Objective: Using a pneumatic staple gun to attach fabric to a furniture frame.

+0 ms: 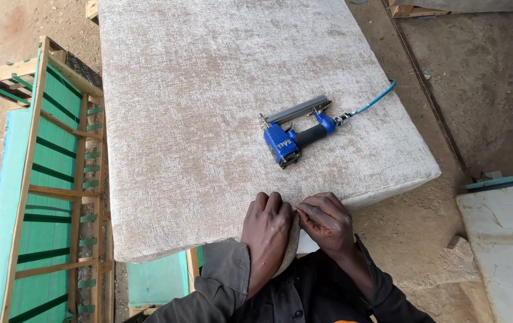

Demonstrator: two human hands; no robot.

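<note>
While the blue pneumatic stapler (pixel 292 136) lies unattended on the upholstered cushion (pixel 208 107), just beyond both hands, its coiled air hose (pixel 375 100) trails off the cushion's right edge. Left hand (pixel 266 224) presses flat, fingers together, on the cushion's near edge; right hand (pixel 327 220) pinches fabric there. A green-strapped wooden frame (pixel 53 179) stands left of the cushion; bare ground right.

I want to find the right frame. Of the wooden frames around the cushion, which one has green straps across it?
The large wooden frame left of the grey cushion: green straps cross its slats. The wooden pieces at the top edge show none.
</note>
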